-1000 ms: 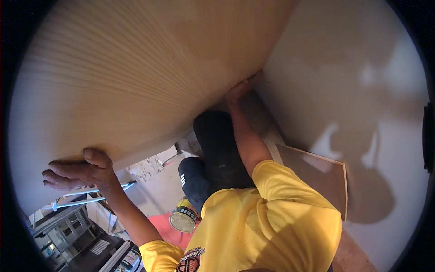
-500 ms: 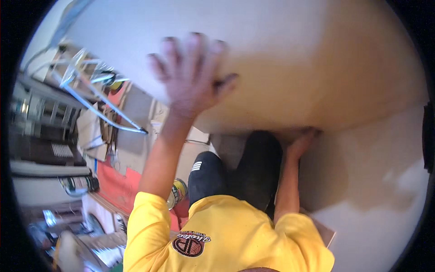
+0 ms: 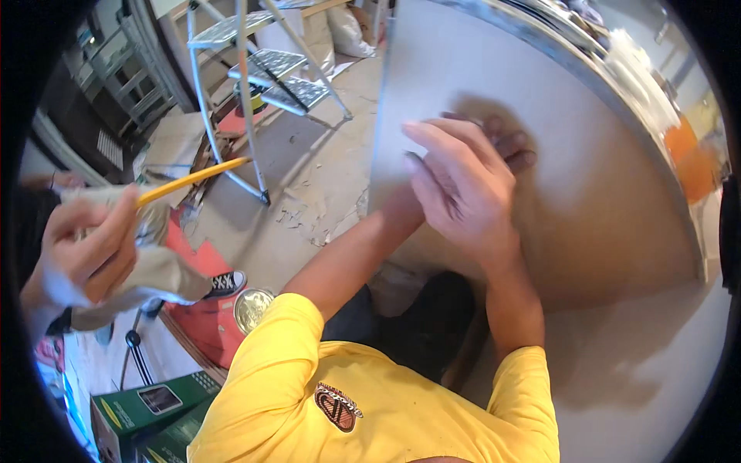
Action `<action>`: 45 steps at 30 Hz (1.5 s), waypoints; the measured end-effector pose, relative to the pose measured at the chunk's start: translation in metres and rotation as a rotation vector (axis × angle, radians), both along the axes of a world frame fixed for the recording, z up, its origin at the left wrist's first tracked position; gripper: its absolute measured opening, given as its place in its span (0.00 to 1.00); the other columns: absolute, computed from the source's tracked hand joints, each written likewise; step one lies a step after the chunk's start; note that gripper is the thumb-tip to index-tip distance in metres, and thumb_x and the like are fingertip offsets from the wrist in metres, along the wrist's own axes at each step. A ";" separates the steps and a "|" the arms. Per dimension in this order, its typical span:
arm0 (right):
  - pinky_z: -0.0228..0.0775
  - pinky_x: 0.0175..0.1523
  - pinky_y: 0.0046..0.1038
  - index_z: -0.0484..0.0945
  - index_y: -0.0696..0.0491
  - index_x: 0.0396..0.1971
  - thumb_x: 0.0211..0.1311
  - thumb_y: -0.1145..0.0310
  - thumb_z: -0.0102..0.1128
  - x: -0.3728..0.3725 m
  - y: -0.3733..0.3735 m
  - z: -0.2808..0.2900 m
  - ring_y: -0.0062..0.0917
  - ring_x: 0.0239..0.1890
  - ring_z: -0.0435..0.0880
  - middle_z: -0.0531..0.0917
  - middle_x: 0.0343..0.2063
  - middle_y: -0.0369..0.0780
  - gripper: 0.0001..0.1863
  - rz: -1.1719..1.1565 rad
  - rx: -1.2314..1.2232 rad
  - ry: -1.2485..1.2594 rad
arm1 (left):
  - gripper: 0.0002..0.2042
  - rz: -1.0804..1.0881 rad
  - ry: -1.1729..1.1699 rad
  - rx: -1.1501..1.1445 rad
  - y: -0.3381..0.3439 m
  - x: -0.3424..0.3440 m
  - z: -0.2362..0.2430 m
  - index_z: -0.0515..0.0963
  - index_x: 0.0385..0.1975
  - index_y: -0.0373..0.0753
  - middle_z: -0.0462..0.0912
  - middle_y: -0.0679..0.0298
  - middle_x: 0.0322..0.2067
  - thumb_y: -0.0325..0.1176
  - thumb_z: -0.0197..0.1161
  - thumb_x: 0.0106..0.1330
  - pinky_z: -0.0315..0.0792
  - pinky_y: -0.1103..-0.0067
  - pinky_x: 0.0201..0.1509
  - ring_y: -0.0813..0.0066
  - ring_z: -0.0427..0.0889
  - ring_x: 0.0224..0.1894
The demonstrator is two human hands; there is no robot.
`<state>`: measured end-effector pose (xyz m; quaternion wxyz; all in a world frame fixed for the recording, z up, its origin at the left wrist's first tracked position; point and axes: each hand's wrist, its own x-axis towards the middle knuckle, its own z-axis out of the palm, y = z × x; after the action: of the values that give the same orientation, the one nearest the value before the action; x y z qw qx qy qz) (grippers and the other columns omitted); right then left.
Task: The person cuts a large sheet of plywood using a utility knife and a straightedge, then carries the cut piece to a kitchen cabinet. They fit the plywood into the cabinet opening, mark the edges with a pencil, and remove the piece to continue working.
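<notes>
A large pale panel (image 3: 610,185) stands tilted in front of me, with shadows across its face. My right hand (image 3: 471,189) is raised before it, thumb and fingers apart, holding nothing that I can see. Behind it, my left hand (image 3: 515,147) is mostly hidden; its visible fingers are spread close to the panel, and I cannot tell whether they touch it. My forearms cross at the wrists. At the left, another person's hand (image 3: 93,243) holds out a yellow pencil (image 3: 193,181) toward the panel side.
A metal stepladder (image 3: 247,85) stands at the far left on a floor strewn with scraps. A round can (image 3: 253,309) sits by my left elbow on red sheeting (image 3: 202,266). Near the co-worker's shoe (image 3: 225,284), a green box (image 3: 154,409) lies at lower left.
My left hand has come off its flat spread on the panel and moved right; my right hand has risen from the panel's lower edge. The co-worker's hand with the pencil has appeared.
</notes>
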<state>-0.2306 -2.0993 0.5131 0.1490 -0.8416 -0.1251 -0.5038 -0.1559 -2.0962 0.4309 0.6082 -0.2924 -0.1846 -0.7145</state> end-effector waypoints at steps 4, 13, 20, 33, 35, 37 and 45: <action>0.74 0.47 0.29 0.78 0.58 0.47 0.49 0.79 0.69 0.035 0.034 0.002 0.35 0.39 0.82 0.81 0.42 0.45 0.22 0.176 0.138 0.132 | 0.28 0.535 -0.698 -0.073 0.006 0.004 -0.006 0.59 0.68 0.60 0.57 0.69 0.70 0.58 0.42 0.69 0.33 0.51 0.74 0.62 0.46 0.74; 0.72 0.31 0.35 0.76 0.54 0.35 0.51 0.67 0.68 0.074 0.099 -0.009 0.35 0.28 0.78 0.74 0.27 0.42 0.13 0.063 0.098 0.233 | 0.29 2.937 -1.980 -0.390 -0.018 0.012 -0.018 0.69 0.62 0.59 0.61 0.68 0.68 0.62 0.51 0.61 0.36 0.50 0.72 0.55 0.55 0.70; 0.73 0.34 0.33 0.72 0.57 0.29 0.51 0.70 0.66 0.015 0.083 -0.031 0.37 0.35 0.80 0.75 0.35 0.46 0.11 -0.017 0.174 0.213 | 0.31 2.986 -1.875 -0.409 -0.020 0.011 -0.018 0.74 0.58 0.54 0.62 0.62 0.66 0.63 0.59 0.56 0.34 0.50 0.72 0.52 0.53 0.70; 0.74 0.37 0.19 0.73 0.60 0.53 0.56 0.83 0.62 -0.108 0.030 -0.027 0.18 0.34 0.79 0.81 0.38 0.41 0.22 0.123 0.538 0.003 | 0.27 2.938 -2.058 -0.326 -0.014 0.003 -0.017 0.71 0.60 0.55 0.65 0.66 0.65 0.58 0.54 0.62 0.36 0.48 0.71 0.54 0.55 0.71; 0.73 0.42 0.25 0.74 0.62 0.49 0.56 0.84 0.56 -0.113 0.033 -0.027 0.21 0.33 0.79 0.80 0.36 0.42 0.19 0.185 0.624 -0.023 | 0.29 2.947 -2.095 -0.352 -0.014 0.001 -0.018 0.71 0.61 0.55 0.64 0.64 0.66 0.58 0.57 0.61 0.35 0.48 0.71 0.53 0.53 0.71; 0.73 0.43 0.27 0.74 0.61 0.47 0.56 0.83 0.55 -0.110 0.032 -0.030 0.22 0.33 0.78 0.80 0.34 0.42 0.17 0.151 0.592 -0.196 | 0.30 2.956 -2.050 -0.363 -0.021 0.002 -0.017 0.71 0.61 0.55 0.64 0.64 0.66 0.59 0.57 0.60 0.34 0.48 0.71 0.53 0.52 0.72; 0.72 0.47 0.32 0.74 0.64 0.44 0.63 0.69 0.51 -0.143 -0.005 -0.023 0.29 0.31 0.80 0.81 0.24 0.42 0.15 -0.110 0.555 -0.300 | 0.30 2.934 -2.021 -0.364 -0.017 0.005 -0.017 0.73 0.59 0.49 0.64 0.58 0.65 0.60 0.55 0.61 0.32 0.50 0.72 0.48 0.50 0.71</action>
<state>-0.3737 -2.1038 0.4906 0.3252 -0.6906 0.0420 -0.6447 -0.1507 -2.1132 0.4142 -0.3078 -0.5447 0.5993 -0.4994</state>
